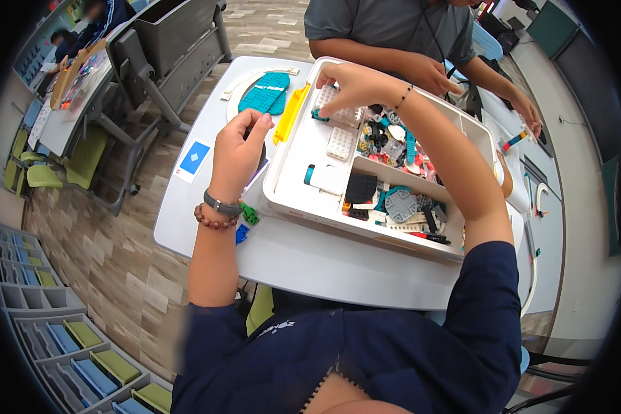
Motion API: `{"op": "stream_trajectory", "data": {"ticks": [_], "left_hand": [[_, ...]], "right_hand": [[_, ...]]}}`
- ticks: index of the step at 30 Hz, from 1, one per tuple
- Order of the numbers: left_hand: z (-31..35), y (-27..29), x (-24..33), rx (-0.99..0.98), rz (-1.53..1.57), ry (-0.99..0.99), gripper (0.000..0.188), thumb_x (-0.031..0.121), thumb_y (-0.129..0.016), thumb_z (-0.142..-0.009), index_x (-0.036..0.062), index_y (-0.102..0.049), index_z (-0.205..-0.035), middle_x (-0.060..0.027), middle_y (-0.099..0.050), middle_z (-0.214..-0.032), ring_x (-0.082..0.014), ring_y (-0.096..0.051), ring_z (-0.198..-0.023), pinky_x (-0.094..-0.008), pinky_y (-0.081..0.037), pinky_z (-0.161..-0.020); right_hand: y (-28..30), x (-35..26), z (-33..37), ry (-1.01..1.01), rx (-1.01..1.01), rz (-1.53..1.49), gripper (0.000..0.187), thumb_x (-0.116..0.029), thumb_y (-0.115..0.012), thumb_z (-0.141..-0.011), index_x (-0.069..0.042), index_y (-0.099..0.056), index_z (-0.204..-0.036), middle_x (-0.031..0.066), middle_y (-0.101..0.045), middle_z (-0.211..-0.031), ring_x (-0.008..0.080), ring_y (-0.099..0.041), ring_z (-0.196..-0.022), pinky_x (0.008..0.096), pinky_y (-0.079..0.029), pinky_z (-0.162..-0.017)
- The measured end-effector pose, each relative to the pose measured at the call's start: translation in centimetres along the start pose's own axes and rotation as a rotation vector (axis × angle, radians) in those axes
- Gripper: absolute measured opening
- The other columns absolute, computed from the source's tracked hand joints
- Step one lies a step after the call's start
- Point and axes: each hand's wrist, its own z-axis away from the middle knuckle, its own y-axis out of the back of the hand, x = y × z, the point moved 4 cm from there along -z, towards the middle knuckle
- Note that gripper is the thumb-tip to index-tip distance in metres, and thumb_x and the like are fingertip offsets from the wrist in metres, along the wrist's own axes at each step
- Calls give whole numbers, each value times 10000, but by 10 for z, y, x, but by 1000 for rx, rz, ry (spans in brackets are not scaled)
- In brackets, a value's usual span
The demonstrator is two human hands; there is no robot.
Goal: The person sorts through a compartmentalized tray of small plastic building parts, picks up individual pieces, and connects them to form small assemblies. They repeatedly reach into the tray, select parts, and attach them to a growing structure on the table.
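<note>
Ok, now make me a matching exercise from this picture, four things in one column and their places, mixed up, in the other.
Column one
1. the wearer's right hand
2. grey round plastic disc
3. blue-and-white rectangular card
4. long yellow plastic strip

Column two
A. inside the white rectangular plastic box, among loose pieces
B. along that box's left side
C. flat on the pale smooth table, apart from the box
D. beside white studded plastic bricks, towards the box's far left corner

Pairs: 1-D, 2-A, 3-C, 4-B.
</note>
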Motion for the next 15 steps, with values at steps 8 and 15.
{"op": "stream_trajectory", "data": {"ticks": [8, 15], "left_hand": [[0, -3, -3, -7, 33, -11, 253, 236, -553, -896, 3, -601, -809, 41, -495, -605, -17, -377, -545, -195, -302, -485], [2, -1, -2, -18, 25, 13, 246, 225, -553, -897, 1, -600, -808, 39, -501, -609, -17, -383, -547, -191, -310, -487]], "right_hand": [[1, 5, -4, 58, -135, 5, 580, -274, -751, -648, -24, -599, -1148, 160, -623, -1024, 241, -599, -913, 308, -483, -801], [3, -7, 3, 27, -203, 117, 645, -261, -723, -612, -18, -575, -1190, 187, -579, -1104, 259, -586, -975, 293, -478, -822]]}}
